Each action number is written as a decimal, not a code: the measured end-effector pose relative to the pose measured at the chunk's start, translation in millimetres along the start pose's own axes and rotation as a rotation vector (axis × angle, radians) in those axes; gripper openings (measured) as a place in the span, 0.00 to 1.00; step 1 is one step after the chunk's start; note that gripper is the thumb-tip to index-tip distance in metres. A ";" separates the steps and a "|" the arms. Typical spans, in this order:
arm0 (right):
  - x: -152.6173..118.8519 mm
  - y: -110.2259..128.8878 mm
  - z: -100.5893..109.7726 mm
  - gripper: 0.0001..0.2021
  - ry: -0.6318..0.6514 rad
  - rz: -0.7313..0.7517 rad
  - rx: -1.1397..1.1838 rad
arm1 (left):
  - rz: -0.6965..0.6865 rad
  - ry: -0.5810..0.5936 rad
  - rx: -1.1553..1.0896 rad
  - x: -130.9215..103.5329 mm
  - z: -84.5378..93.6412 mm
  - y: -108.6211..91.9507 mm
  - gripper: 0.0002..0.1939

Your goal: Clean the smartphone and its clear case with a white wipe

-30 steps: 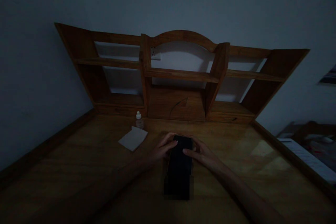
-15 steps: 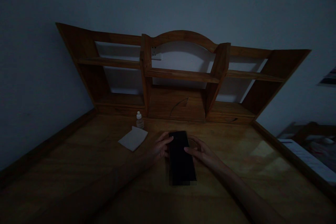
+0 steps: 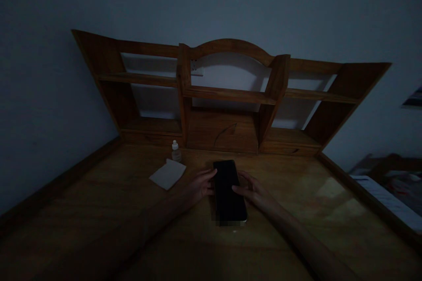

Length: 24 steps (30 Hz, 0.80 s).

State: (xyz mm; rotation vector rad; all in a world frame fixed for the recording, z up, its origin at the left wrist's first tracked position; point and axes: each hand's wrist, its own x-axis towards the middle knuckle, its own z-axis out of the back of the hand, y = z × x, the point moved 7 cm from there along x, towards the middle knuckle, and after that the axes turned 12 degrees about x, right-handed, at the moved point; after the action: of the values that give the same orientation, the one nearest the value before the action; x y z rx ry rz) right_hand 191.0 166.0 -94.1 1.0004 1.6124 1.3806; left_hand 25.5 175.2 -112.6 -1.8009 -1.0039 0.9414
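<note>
Dim room, detail limited. Dark phone (image 3: 228,192) flat on wooden desk (image 3: 296,210), screen up, btwn both hands. Left hand (image 3: 198,185) at phone's left edge, fingers loosely curled, tips touching side, not gripping. Right hand (image 3: 255,192) at right edge, fingers half-spread, tips on rim; no clear pinch. Folded white cloth (image 3: 168,174) just beyond left hand, small bottle (image 3: 176,151) behind it, both untouched. Judging by that: phone laid out, cloth & bottle work likely not begun.

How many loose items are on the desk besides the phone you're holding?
2. A small bottle stands at the back, against the shelf unit; a white cloth lies just in front of it, left of the left hand. The dim light may hide others.
</note>
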 end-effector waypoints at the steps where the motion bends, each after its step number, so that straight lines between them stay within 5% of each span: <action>1: 0.2 2.9 -0.1 0.30 -0.006 0.029 0.004 | 0.006 0.000 -0.011 0.5 0.7 0.6 0.16; 8: 4.0 4.0 5.6 0.26 -0.070 0.105 -0.007 | 0.018 -0.075 -0.042 -1.5 5.9 1.7 0.14; 24: 5.3 -4.0 1.8 0.22 0.018 0.061 0.096 | -0.006 0.030 -0.038 2.4 3.9 5.0 0.19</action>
State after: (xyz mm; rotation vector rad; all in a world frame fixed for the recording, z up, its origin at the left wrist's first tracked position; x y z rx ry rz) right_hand 190.3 171.1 -98.5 1.1047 1.6873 1.3673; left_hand 24.3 177.0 -119.0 -1.8374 -1.0142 0.8947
